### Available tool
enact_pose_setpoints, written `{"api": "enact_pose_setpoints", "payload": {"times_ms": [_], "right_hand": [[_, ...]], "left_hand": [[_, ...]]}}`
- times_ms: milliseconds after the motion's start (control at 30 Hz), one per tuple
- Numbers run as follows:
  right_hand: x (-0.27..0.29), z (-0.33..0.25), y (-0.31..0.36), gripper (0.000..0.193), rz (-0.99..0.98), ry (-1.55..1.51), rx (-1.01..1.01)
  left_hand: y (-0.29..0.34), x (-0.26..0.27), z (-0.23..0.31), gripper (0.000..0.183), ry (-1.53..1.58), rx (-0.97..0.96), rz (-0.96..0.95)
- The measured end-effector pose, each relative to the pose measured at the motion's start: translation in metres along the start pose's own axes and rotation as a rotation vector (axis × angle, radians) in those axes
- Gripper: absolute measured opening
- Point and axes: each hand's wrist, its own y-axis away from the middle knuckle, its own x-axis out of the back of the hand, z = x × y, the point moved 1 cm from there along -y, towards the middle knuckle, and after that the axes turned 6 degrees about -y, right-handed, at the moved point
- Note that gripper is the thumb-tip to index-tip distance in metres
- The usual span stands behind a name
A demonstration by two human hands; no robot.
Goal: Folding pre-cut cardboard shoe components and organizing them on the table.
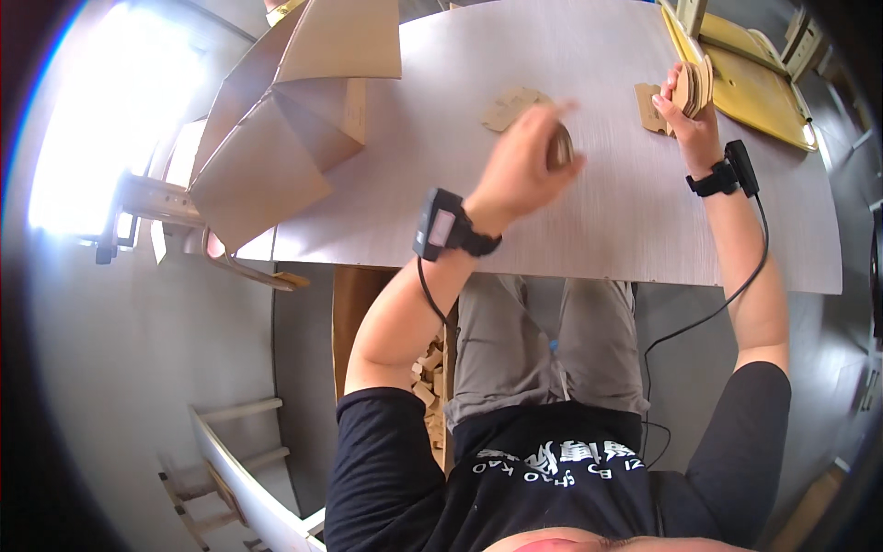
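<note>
My left hand is over the middle of the table, slightly smeared by motion. Its fingers curl round some brown cardboard pieces, seen edge-on and partly hidden by the hand. Just beyond it, a few flat cardboard pieces with notched edges lie on the table. At the right, my right hand grips a stack of rounded cardboard pieces, held upright between thumb and fingers. Beside that hand, to its left, is a flat notched cardboard piece.
A large cardboard box with raised flaps stands at the table's left end. Under the front edge, another cardboard box holds many small cardboard scraps. A yellow chair touches the far right side. A black cable runs from my right wrist.
</note>
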Motion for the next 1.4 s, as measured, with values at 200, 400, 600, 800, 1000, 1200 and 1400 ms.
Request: {"api": "enact_pose_setpoints", "payload": {"times_ms": [200, 400, 600, 800, 1000, 1200, 1400], "right_hand": [[-0.009, 0.002, -0.002, 0.047, -0.086, -0.049, -0.038], [0.001, 0.005, 0.001, 0.045, -0.124, 0.108, 0.01], [-0.012, -0.002, 0.006, 0.042, -0.205, 0.21, 0.045], [-0.01, -0.005, 0.006, 0.044, -0.223, 0.284, 0.056], [-0.013, -0.002, 0.006, 0.045, -0.244, 0.3, 0.083], [-0.013, -0.003, 0.006, 0.044, -0.279, 0.266, 0.064], [-0.016, -0.004, 0.007, 0.045, -0.283, 0.268, 0.06]], "left_hand": [[-0.049, -0.016, -0.055, 0.095, -0.66, 0.143, 0.102], [-0.048, -0.012, -0.061, 0.111, -0.654, 0.234, -0.138], [-0.04, -0.021, -0.073, 0.095, -0.601, 0.162, -0.036], [-0.044, -0.02, -0.057, 0.095, -0.626, 0.238, -0.131], [-0.057, 0.0, -0.04, 0.085, -0.671, 0.465, -0.284], [-0.053, 0.002, -0.055, 0.073, -0.687, 0.266, -0.202], [-0.069, -0.005, -0.05, 0.066, -0.538, 0.326, -0.301]]}}
